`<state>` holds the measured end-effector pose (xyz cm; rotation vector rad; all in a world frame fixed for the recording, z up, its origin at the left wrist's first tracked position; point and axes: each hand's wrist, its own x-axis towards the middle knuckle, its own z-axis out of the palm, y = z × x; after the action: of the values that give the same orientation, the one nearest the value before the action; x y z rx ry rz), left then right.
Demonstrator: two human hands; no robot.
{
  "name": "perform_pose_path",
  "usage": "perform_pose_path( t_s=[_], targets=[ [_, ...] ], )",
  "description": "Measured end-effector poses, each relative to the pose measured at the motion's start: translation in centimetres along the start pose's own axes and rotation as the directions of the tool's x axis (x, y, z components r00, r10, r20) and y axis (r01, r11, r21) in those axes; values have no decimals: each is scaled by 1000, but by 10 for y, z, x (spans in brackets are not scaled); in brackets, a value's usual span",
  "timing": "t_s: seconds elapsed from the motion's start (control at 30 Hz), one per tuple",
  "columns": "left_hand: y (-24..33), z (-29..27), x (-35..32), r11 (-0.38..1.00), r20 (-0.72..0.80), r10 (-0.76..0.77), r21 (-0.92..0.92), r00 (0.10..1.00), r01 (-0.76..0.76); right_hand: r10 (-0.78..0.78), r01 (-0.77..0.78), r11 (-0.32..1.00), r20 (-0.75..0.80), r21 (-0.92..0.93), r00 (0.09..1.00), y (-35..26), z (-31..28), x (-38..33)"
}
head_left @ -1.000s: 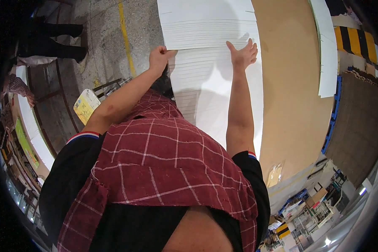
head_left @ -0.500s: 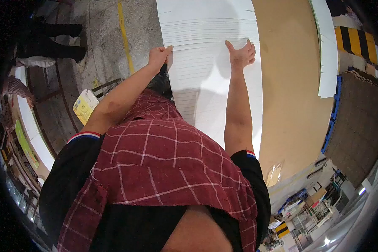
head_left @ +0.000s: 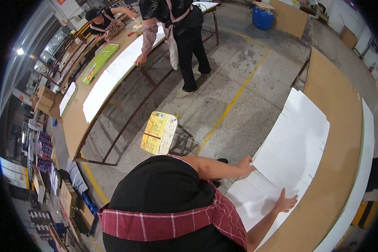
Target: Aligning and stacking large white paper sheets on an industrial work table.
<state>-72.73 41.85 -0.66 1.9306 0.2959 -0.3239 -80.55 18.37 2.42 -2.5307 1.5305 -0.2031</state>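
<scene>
A long row of overlapping white sheets lies on a brown-topped table at the right, their edges stepped in close lines. My left hand is at the left edge of the row, fingers closed on the edge of a white sheet. Lower and to the right, my right hand lies over the sheets near their other edge, fingers spread and holding nothing. How many layers the left fingers pinch cannot be seen.
A brown table carries the sheets, with another white strip along its far right. A stool with a yellow-and-white top stands behind me. Across the floor, two people work at another table with white sheets and a green packet.
My view has swung to the left, bringing the other table, co-workers and stool into sight. My left hand still pinches the sheet edge; my right hand stays spread over the sheets.
</scene>
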Motion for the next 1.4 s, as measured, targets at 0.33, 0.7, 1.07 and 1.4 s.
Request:
perform_pose_path(
  t_s=[0.33, 0.7, 1.07, 1.4],
  targets=[
    [25, -19, 30, 1000, 464, 22, -12, 885, -19, -70, 72, 997, -64, 29, 995, 7, 17, 14],
    [3, -3, 34, 984, 290, 65, 140, 955, -109, -50, 51, 999, -96, 8, 994, 4, 21, 9],
    [-17, -6, 56, 958, 513, 210, 62, 832, -280, -54, 152, 750, -170, 643, 984, 31, 63, 29],
    [15, -22, 58, 973, 626, -113, -89, 772, 214, -12, -1, 977, 60, 211, 998, -9, 15, 20]
  ],
)
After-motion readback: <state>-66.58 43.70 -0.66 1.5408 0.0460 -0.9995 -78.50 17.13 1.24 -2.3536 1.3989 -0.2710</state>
